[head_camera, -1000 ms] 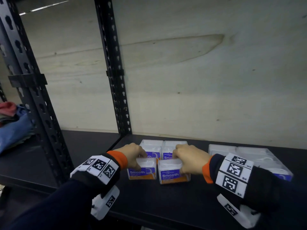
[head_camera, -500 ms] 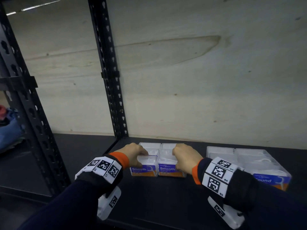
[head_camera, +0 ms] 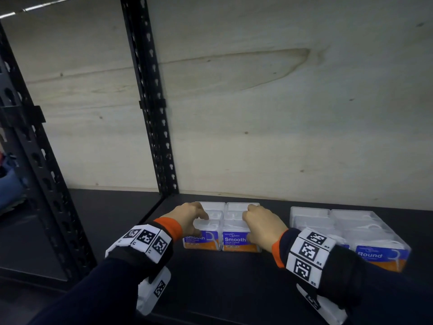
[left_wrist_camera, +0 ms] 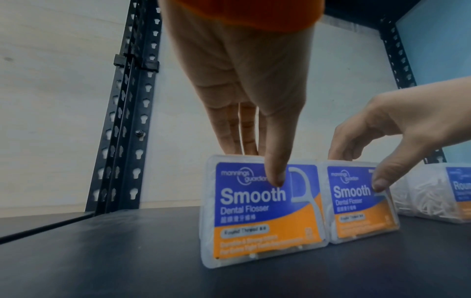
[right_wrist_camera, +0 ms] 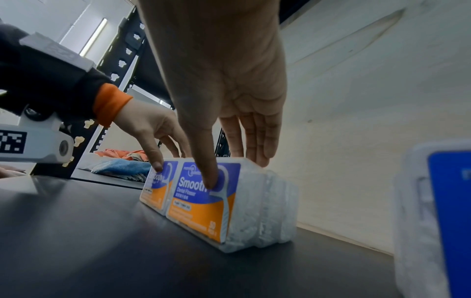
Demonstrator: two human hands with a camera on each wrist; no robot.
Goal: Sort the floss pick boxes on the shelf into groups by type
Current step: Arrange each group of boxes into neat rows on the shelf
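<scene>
Squaring up the Smooth group
L hand [head_camera: 188, 215] & R hand [head_camera: 259, 225] each pinch a front Smooth box [left_wrist_camera: 265, 209], thumb front, fingers behind, to align rows near shelf [head_camera: 234, 289] back-left.

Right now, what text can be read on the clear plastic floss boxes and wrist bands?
"mannings guardian", "Smooth", "Dental Flosser": blue-and-orange label of the clear plastic box under the left hand.
"Smooth": the matching box under the right hand.
"Round": front clear box of the right-side group.
"R4", "R5": right wrist band.
Smaller print on the orange bands: blurred.
</scene>
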